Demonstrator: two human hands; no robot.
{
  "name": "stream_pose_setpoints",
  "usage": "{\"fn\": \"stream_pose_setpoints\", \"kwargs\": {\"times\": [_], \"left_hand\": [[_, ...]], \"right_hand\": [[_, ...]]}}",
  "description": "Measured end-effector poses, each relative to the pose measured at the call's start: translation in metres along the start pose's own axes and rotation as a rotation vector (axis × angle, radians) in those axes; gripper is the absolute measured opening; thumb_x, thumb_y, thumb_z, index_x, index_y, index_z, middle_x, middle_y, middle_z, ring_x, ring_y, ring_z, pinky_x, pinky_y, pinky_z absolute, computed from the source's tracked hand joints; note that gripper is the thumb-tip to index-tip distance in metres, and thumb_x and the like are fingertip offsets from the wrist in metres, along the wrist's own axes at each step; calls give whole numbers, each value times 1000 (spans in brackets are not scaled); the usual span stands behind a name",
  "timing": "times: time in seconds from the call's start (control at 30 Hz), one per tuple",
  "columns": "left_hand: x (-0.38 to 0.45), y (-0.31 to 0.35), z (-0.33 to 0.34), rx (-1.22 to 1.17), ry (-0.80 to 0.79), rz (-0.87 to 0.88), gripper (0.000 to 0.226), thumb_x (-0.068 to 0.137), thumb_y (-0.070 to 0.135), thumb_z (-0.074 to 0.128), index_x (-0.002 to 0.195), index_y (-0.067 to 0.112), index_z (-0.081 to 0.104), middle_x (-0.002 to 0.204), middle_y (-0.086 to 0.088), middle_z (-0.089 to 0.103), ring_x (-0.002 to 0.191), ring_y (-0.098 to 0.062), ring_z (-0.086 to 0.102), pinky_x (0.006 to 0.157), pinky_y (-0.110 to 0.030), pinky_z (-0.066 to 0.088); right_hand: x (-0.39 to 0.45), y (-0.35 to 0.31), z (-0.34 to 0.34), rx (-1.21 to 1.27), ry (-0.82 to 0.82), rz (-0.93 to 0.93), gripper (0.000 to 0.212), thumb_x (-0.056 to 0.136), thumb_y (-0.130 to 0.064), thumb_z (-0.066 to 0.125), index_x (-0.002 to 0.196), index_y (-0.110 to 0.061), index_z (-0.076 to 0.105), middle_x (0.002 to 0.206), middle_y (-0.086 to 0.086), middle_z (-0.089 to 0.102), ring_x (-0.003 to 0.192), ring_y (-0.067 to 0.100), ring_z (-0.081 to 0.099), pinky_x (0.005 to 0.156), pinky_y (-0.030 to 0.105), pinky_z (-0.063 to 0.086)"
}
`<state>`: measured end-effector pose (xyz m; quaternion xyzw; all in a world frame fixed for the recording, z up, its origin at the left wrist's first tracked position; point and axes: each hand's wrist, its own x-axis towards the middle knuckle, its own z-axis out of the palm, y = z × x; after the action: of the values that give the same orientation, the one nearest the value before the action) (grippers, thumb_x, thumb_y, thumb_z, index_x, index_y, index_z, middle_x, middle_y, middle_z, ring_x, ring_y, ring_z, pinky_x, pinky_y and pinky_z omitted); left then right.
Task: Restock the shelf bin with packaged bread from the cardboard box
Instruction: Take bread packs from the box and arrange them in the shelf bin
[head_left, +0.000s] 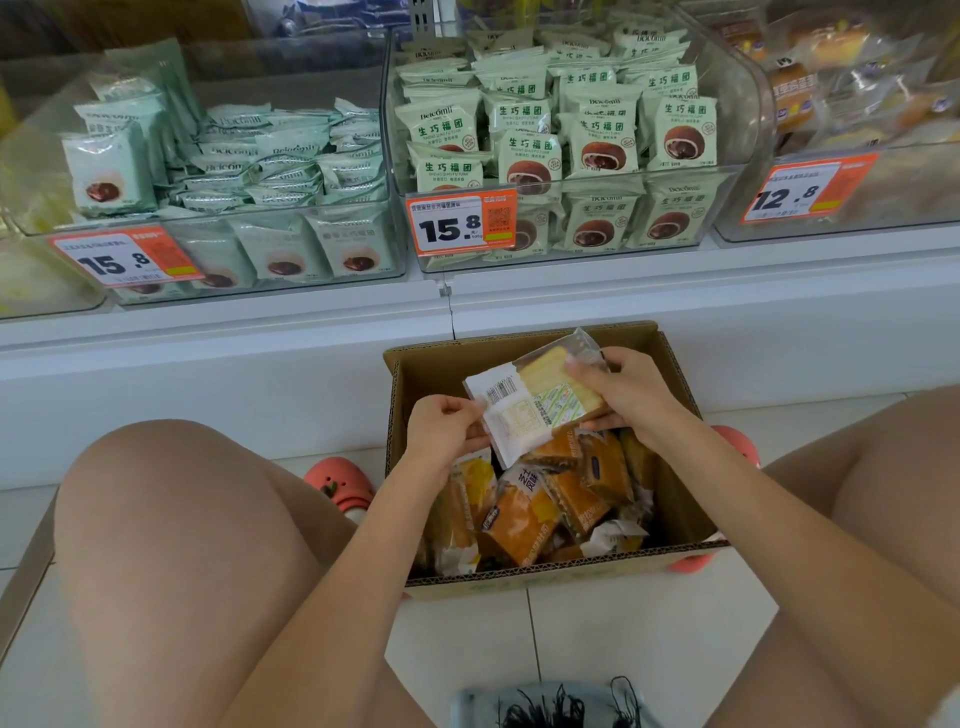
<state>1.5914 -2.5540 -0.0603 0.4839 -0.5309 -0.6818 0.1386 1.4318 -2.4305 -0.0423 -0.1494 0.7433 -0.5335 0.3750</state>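
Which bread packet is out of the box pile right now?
The packet with its white barcode label facing up, held above the cardboard box by left hand and right hand; the orange packets lie inside.

1. The floor (623, 639) was laid in pale, glossy square tiles with thin dark grout lines.
2. A long white shelf base (208, 374) ran across the scene, with a narrow vertical seam near its middle.
3. A white shelf ledge (675, 270) sat on top of that base, carrying clear plastic display containers side by side.
4. Orange-and-white price tags hung on the container fronts: one reading 15.8 at the left (122, 258), another 15.8 at the centre (461, 223), and one reading 12.8 at the right (808, 191).
5. The light was soft and even, with faint reflections on the clear plastic and the tiles.
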Motion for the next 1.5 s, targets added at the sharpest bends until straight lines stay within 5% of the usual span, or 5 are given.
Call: {"fn": "stream_pose_setpoints", "kwargs": {"times": [0.2,0.6,0.83,1.23,1.5], "left_hand": [[1,-1,1,189,155,77,27,91,26,63,108,6,57,100,-11,67,81,-16,68,70,-28,59],[-14,5,-5,-678,-557,-78,61,80,41,61,130,8,53,121,-21,60,107,-37,61,85,-51,53],[-20,10,-7,-758,-822,-36,78,60,35,85,128,7,58,132,-25,54,119,-50,50,91,-71,40],[-23,13,4,206,113,440,35,102,30,36,86,6,56,63,-1,61,41,-6,57,37,-13,42],[-34,65,-14,811,239,879,31,101,29,32,88,7,49,55,-6,54,45,-20,51,44,-25,40]], "right_hand": [[-5,-8,11,-130,91,-137,32,86,-32,67,105,-9,57,99,7,65,77,16,68,47,30,57],[-64,-7,59,-697,133,-859,64,96,-55,22,90,-13,70,53,-13,48,44,-4,43,41,12,34],[-26,-28,16,-37,-204,71,51,88,-57,51,126,-24,53,123,-2,62,111,18,59,90,40,51],[-21,-34,9,0,9,-249,12,96,-31,51,105,-27,57,99,-10,64,92,8,62,81,26,53],[-31,-68,-2,64,33,-329,10,96,-28,52,96,-33,60,88,-10,70,72,0,68,61,18,55]]}}
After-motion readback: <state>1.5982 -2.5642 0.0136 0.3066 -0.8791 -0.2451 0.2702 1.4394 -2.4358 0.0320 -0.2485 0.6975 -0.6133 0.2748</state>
